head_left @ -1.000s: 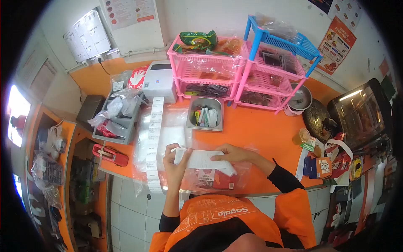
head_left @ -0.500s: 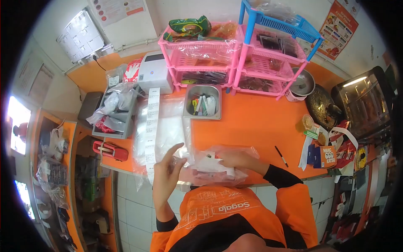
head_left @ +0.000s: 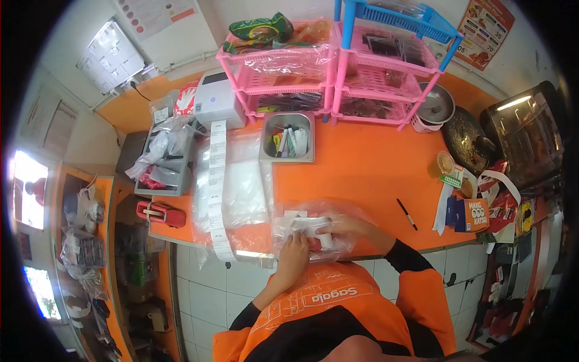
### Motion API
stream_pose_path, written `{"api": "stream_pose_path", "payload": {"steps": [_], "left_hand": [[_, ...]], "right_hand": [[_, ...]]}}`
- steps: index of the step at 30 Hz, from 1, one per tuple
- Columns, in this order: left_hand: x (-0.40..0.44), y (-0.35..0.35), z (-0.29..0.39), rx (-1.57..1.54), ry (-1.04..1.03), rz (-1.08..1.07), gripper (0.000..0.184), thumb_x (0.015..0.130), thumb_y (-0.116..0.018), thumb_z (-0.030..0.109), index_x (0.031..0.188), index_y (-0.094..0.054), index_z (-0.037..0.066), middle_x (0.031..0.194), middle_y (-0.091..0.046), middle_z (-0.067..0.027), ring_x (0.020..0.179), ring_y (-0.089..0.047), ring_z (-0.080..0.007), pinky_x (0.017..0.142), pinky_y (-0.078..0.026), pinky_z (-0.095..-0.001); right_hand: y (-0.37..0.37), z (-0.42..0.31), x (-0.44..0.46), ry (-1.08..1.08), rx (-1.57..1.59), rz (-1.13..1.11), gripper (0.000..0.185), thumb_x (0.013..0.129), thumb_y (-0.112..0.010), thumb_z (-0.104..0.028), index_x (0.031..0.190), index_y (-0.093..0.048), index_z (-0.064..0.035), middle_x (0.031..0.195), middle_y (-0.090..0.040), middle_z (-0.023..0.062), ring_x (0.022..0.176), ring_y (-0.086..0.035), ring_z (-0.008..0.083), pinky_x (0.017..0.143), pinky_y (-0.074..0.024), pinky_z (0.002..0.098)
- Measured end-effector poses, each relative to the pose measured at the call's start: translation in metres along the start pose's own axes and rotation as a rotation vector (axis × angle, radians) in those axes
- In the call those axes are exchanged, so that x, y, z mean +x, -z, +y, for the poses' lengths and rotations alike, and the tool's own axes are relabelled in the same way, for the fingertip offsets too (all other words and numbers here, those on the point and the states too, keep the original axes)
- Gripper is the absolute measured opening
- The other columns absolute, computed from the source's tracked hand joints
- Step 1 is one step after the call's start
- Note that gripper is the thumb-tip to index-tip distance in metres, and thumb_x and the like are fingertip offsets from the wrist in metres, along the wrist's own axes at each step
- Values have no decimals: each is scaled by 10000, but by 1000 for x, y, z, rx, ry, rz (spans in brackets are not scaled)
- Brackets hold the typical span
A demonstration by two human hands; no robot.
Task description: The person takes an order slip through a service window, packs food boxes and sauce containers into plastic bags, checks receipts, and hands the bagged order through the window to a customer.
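At the table's front edge lies a clear plastic bag (head_left: 350, 211) with white and reddish contents showing through. My right hand (head_left: 345, 228) reaches over the bag from the right, its fingers bent round a white folded piece (head_left: 313, 225) whose kind I cannot make out. My left hand (head_left: 294, 256) is at the bag's near left edge, fingers pressed together on the plastic. Its fingertips are partly lost in the clear film. Left of both hands, a long printed receipt strip (head_left: 218, 187) runs over flat clear bags (head_left: 248, 187).
A label printer (head_left: 220, 99) and a grey bin of bags (head_left: 187, 172) stand at the back left. Behind are a metal tray of pens (head_left: 307, 137) and pink racks (head_left: 283, 63). Rightward lie a marker (head_left: 407, 214) and a boxed item (head_left: 473, 216). A red stapler-like tool (head_left: 161, 215) is leftmost.
My left hand has come down and right, from raised with fingers apart to the bag's edge. My right hand stays at the bag, where the white piece now sits higher.
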State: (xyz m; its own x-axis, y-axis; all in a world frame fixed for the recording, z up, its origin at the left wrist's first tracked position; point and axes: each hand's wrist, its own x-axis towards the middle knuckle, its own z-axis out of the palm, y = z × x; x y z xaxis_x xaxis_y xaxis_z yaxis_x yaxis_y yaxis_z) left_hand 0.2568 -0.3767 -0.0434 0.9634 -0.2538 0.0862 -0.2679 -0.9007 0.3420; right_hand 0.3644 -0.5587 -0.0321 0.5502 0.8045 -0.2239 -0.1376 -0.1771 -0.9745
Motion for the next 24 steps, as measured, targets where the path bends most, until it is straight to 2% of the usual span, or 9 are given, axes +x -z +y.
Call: {"api": "stream_pose_path", "payload": {"steps": [2, 5, 8, 10, 15, 16, 19, 21, 24], "left_hand": [[1, -2, 7, 11, 29, -28, 247, 757, -522, 20, 984, -510, -75, 969, -564, -235, 856, -613, -337, 717, -529, -391], [3, -6, 21, -22, 193, -201, 209, 801, -526, 77, 951, -525, -67, 895, -571, -243, 702, -623, -353, 612, -539, -415], [18, -14, 35, 14, 216, -113, 333, 864, -534, 262, 928, -540, -64, 843, -576, -247, 597, -617, -352, 536, -523, -424], [35, -6, 56, 173, 320, -202, 571, 849, -520, 497, 940, -551, -66, 845, -584, -234, 668, -631, -353, 566, -517, -412], [57, -35, 90, 507, 478, -304, 806, 788, -482, 659, 1047, -549, -101, 936, -581, -272, 879, -592, -395, 771, -466, -451], [59, -42, 93, 640, 511, -262, 874, 775, -463, 687, 1083, -544, -127, 982, -576, -299, 944, -563, -415, 842, -432, -468], [42, -52, 86, 561, 502, -208, 832, 764, -517, 664, 1103, -512, -96, 972, -566, -290, 975, -538, -439, 839, -406, -510], [45, -45, 91, 523, 375, -3, 727, 760, -642, 471, 1153, -470, -116, 1040, -547, -295, 938, -518, -461, 861, -389, -528], [43, -47, 89, 284, 517, 45, 662, 708, -720, 327, 1176, -463, -65, 1039, -540, -263, 955, -511, -448, 828, -399, -532]], "right_hand": [[3, 5, -18, 17, 84, 131, 506, 781, -653, -82, 1268, -517, -56, 1204, -570, 136, 1085, -528, 203, 909, -435, 322], [10, -6, -49, 163, -435, 182, 533, 832, -642, -218, 1307, -472, -45, 980, -616, 156, 890, -577, 238, 842, -444, 339], [9, 25, -73, -259, -399, 276, 494, 844, -621, -204, 1293, -483, -51, 1042, -605, 205, 959, -583, 298, 872, -449, 367], [3, 28, -75, -305, -295, 362, 383, 836, -574, -95, 1211, -539, -30, 1275, -516, 176, 1157, -480, 341, 978, -387, 402], [-20, 51, -74, -95, -328, 549, 433, 835, -548, -105, 1254, -471, -22, 1363, -406, 189, 1215, -432, 342, 1022, -354, 410], [-29, 66, -73, -75, -652, 574, 489, 828, -541, -108, 1287, -424, 18, 1308, -452, 206, 1193, -459, 346, 966, -409, 401], [-42, 63, -82, -3, -1104, 635, 577, 810, -527, -102, 1328, -351, 83, 1233, -506, 218, 1146, -501, 331, 894, -476, 376], [-42, 52, -97, 59, -1252, 663, 606, 798, -521, -92, 1336, -326, 108, 1213, -516, 211, 1123, -517, 313, 878, -488, 359], [-37, 48, -118, 114, -921, 532, 522, 799, -516, -136, 1266, -445, 86, 985, -601, 194, 904, -587, 286, 725, -517, 382]]}}
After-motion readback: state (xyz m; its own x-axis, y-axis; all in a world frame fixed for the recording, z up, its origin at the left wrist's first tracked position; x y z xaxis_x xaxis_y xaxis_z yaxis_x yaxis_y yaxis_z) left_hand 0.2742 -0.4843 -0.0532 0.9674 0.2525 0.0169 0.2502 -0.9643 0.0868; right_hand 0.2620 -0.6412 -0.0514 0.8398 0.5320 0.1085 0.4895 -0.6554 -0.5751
